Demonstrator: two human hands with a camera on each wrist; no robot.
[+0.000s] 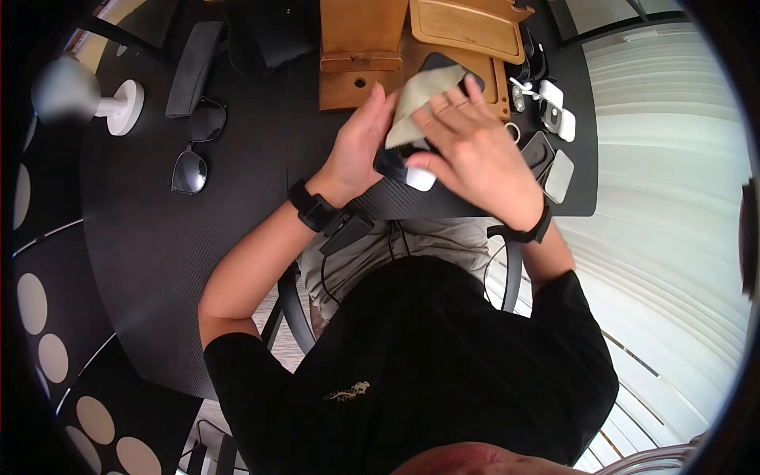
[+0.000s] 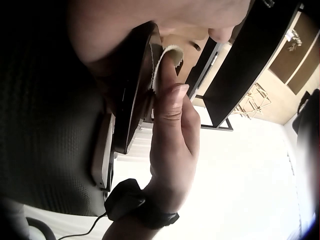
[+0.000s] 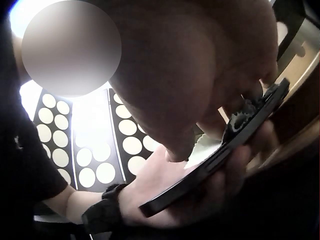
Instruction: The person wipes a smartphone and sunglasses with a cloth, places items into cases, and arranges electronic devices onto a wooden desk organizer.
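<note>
My left hand [image 1: 357, 150] grips a dark smartphone [image 1: 389, 165] along its side, close above the front of the black table. In the right wrist view the phone [image 3: 185, 189] is tilted, with left-hand fingers [image 3: 235, 167] curled under its edge. A pale beige cloth [image 1: 412, 107] covers much of the screen. Across the cloth lies my right hand [image 1: 481, 154], fingers extended and pressing it onto the glass, its thumb near the phone's lower part. The left wrist view shows the cloth [image 2: 170, 52] curling up around a right fingertip.
Behind the phone stand a wooden stand [image 1: 360, 63] and a wooden tray [image 1: 467, 32]. Sunglasses [image 1: 190, 170] and a grey case [image 1: 194, 70] lie to the left, near a white round-based object [image 1: 125, 107]. White earbud cases [image 1: 564, 123] and small flat items [image 1: 559, 176] sit at the right.
</note>
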